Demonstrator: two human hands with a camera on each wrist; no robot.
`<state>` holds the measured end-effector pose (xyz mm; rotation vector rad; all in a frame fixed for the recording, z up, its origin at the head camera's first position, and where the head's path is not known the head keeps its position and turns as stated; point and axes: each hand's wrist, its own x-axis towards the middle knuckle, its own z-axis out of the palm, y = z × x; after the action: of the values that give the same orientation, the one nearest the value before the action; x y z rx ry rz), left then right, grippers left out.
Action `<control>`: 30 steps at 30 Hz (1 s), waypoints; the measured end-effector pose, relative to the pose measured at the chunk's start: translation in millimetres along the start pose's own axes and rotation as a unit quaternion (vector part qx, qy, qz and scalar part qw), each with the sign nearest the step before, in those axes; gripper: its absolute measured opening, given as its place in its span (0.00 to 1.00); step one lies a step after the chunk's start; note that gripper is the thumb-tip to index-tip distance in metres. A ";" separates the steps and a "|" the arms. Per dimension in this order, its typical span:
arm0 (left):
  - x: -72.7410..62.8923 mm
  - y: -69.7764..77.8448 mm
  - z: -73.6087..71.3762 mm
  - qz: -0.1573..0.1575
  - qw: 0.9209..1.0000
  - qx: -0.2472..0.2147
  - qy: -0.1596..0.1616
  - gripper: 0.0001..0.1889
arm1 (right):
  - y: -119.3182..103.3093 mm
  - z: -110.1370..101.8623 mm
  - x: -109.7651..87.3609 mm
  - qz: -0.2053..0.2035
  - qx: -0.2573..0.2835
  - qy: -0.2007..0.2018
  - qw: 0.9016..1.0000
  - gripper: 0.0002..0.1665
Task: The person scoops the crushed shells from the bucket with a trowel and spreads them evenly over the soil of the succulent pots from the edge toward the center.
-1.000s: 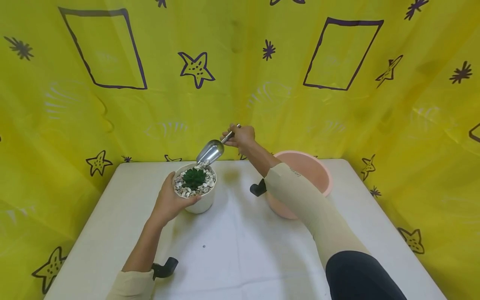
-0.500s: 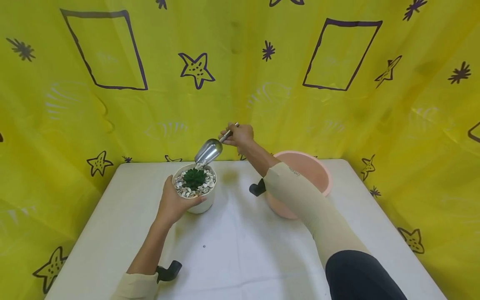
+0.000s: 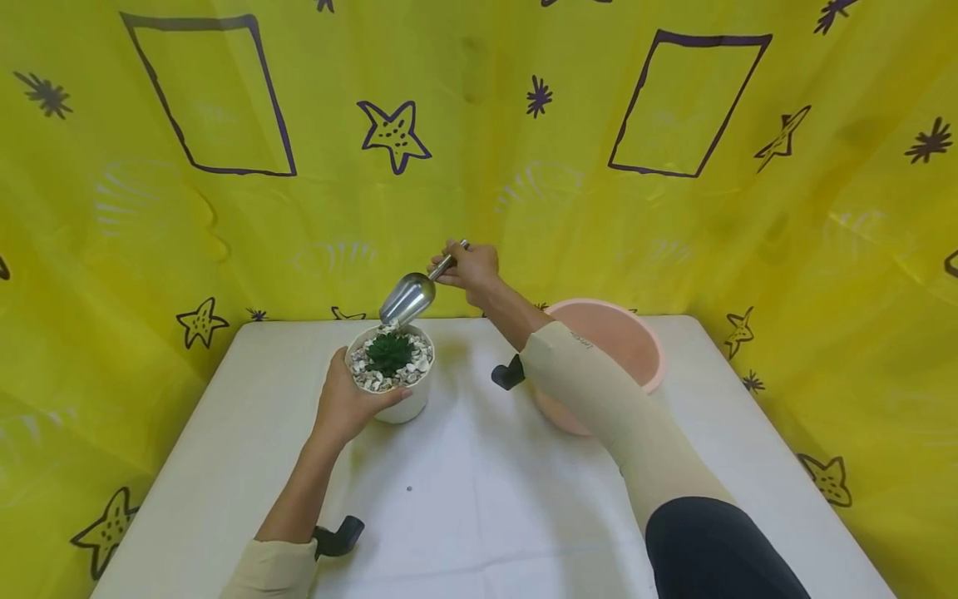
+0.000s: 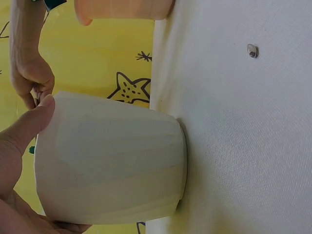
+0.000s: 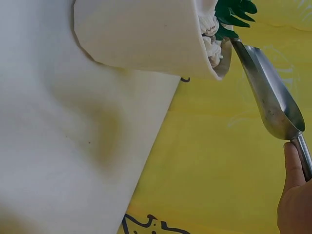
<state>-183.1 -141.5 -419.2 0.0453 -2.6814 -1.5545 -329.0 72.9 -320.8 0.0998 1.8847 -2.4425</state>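
Note:
A white plant pot (image 3: 404, 408) stands on the table, holding a green succulent (image 3: 390, 354) ringed by pale pebbles (image 3: 410, 374). My left hand (image 3: 346, 403) grips the pot at its rim, the thumb lying along the near side. My right hand (image 3: 475, 268) holds a metal scoop (image 3: 407, 298) by its handle, tilted down to the left. In the right wrist view the tip of the scoop (image 5: 275, 100) comes right at the pot's mouth, beside the green leaves (image 5: 234, 14). The white pot wall (image 4: 112, 161) fills much of the left wrist view.
A pink bucket (image 3: 644, 349) stands at the back right, partly behind the right forearm. A single small stone (image 4: 252, 50) lies on the white tabletop (image 3: 464, 499). A yellow patterned curtain (image 3: 479, 191) hangs behind the table.
The scoop and my right hand have shifted slightly left along the pot's far rim. My left hand keeps its grip on the pot, its forearm moved a little to the right.

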 end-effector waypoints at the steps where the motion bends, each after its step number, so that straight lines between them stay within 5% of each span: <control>1: 0.0 0.0 0.0 0.001 1.000 -0.001 0.001 0.63 | -0.4 0.9 -0.4 -0.001 0.000 -0.002 1.000 0.20; 20: -0.9 -0.3 2.2 -0.001 1.000 -0.010 0.003 0.63 | -3.5 7.9 -8.9 -0.039 0.000 -0.049 0.998 0.21; 30: -1.0 -1.4 2.1 0.021 1.000 -0.003 0.010 0.60 | -17.3 5.4 -39.7 -0.021 0.012 -0.049 0.999 0.22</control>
<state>-182.2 -140.3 -421.4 0.0042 -2.6440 -1.5422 -291.0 72.3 -299.4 -0.0582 1.8354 -2.4496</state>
